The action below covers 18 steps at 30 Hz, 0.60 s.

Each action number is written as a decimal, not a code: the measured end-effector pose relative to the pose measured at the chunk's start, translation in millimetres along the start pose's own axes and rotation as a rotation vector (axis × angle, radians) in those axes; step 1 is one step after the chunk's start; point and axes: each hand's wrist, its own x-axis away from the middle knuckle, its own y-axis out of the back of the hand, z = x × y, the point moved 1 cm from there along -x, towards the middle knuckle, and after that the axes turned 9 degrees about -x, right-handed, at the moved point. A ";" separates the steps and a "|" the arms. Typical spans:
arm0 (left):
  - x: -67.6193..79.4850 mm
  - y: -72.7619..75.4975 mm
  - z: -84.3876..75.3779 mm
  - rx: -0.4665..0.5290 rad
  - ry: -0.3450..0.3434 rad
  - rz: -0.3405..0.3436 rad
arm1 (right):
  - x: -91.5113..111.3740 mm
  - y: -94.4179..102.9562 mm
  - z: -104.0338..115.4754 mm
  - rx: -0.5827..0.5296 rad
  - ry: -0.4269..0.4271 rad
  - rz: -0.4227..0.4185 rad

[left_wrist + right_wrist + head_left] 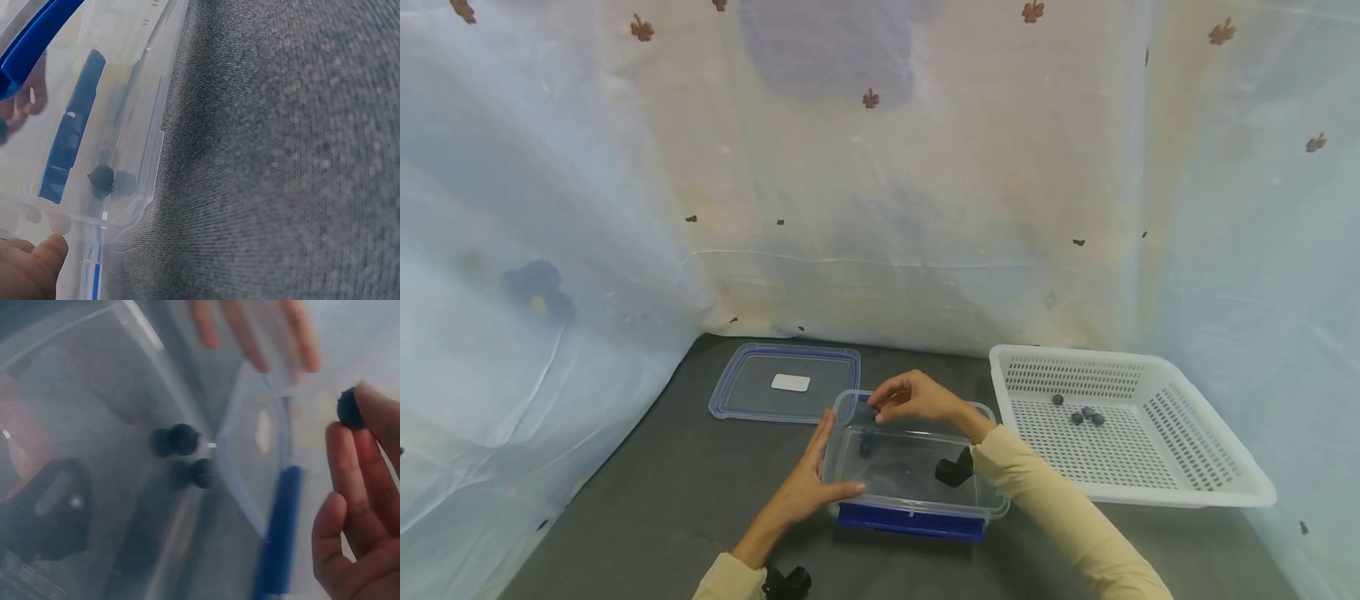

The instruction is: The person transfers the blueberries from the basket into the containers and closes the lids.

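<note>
A blueberry (351, 409) is pinched between the thumb and fingertips of my right hand (913, 397), above the left part of a clear plastic container (917, 506). Below it, two blueberries (184, 439) lie on the container floor, their reflections beside them. My left hand (805, 487) rests against the container's left side, fingers straight and thumb stretched along the near left corner. In the left wrist view, its fingertips (51, 253) are right at the clear wall. Blue clips (910, 521) hang on the container's sides.
A clear lid with a blue seal (827, 392) and a white label lies behind the container, to the left. On the right, a white perforated basket (1198, 475) holds several blueberries (1088, 413). Patterned sheeting (925, 208) closes off the back and sides of the grey table (662, 508).
</note>
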 end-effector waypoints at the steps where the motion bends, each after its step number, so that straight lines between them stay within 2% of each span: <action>1: 0.0 -0.1 0.1 -0.003 0.001 -0.002 | -2.1 -2.8 -3.4 0.011 -0.012 0.017; 4: -0.1 -0.2 0.4 -0.001 -0.002 -0.007 | -7.8 -9.3 -13.4 0.041 -0.063 0.048; 10: -0.5 -1.4 0.8 0.020 -0.014 -0.011 | -11.3 -16.9 -30.8 0.111 -0.165 0.050; 18: -0.3 -3.0 3.2 0.032 -0.030 -0.026 | -8.0 -22.0 -47.3 0.240 -0.126 0.100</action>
